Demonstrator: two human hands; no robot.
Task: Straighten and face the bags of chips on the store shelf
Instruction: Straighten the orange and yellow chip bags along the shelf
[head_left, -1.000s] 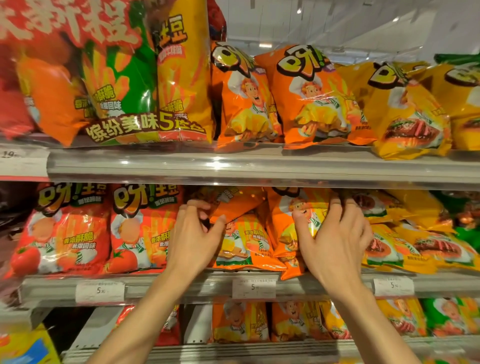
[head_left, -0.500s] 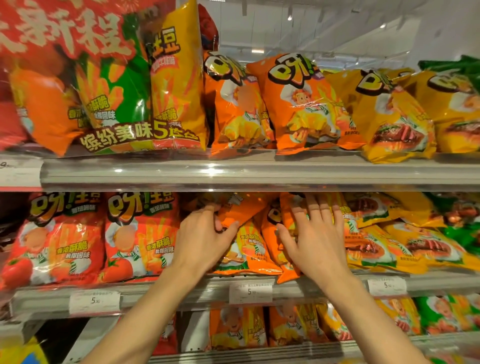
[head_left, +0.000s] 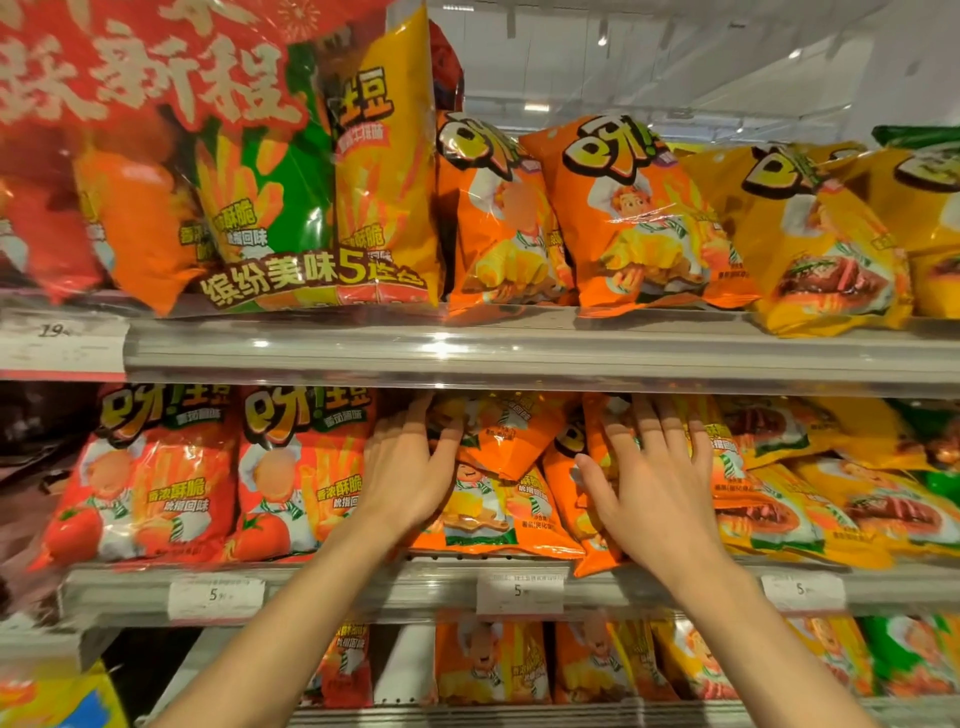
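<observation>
On the middle shelf (head_left: 363, 587), at the centre of the view, both hands reach into a jumble of orange chip bags (head_left: 498, 499). The left hand (head_left: 408, 475) lies against the left edge of the pile, fingers nearly straight and pointing toward 12 o'clock, their tips lost under the shelf above; its thumb rests on a tilted orange bag (head_left: 511, 436) at its 2 o'clock. Whether the fingers hook behind that bag cannot be seen. The right hand (head_left: 657, 486) is spread flat, fingers (head_left: 652, 431) fanned and straight, palm pressing a leaning orange bag (head_left: 582, 499) whose corner overhangs the shelf edge at 6 o'clock. Red bags (head_left: 171, 483) stand upright at 9 o'clock of the hands, yellow bags (head_left: 831, 499) lie slumped at 3 o'clock. Price tags (head_left: 519, 592) sit on the shelf rail below.
</observation>
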